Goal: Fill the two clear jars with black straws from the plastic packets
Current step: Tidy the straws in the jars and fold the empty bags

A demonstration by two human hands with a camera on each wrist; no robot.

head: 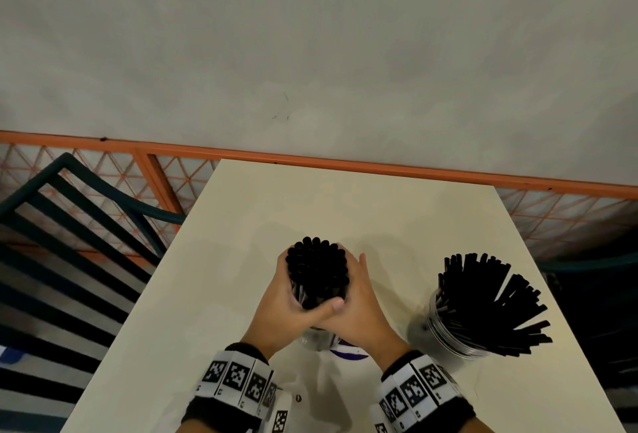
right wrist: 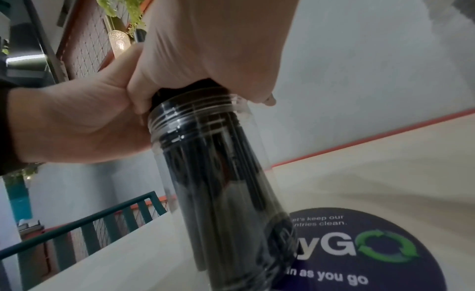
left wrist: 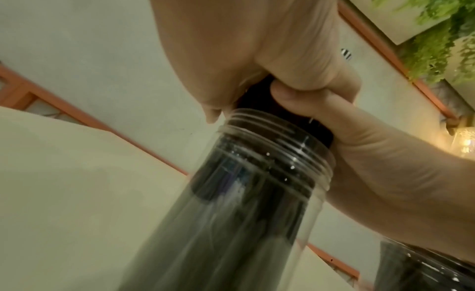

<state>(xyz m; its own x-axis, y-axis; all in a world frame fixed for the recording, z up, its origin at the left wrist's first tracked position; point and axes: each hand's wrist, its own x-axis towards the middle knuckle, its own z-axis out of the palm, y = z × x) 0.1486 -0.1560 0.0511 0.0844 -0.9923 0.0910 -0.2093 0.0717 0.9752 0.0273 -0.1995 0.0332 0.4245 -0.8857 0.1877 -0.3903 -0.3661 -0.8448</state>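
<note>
The table (head: 241, 294) holds both jars. The full jar (head: 459, 332) stands right of the near jar (left wrist: 257, 193), well apart. Over the near jar, the left hand (head: 286, 301) and right hand (head: 359, 305) wrap their fingers around one bundle of straws (head: 317, 263). I judge the second filling is in hand; next the bundle must slide down and be released. The table has free room behind the near jar.

Black wristbands (head: 238, 381) with square-code tags
</note>
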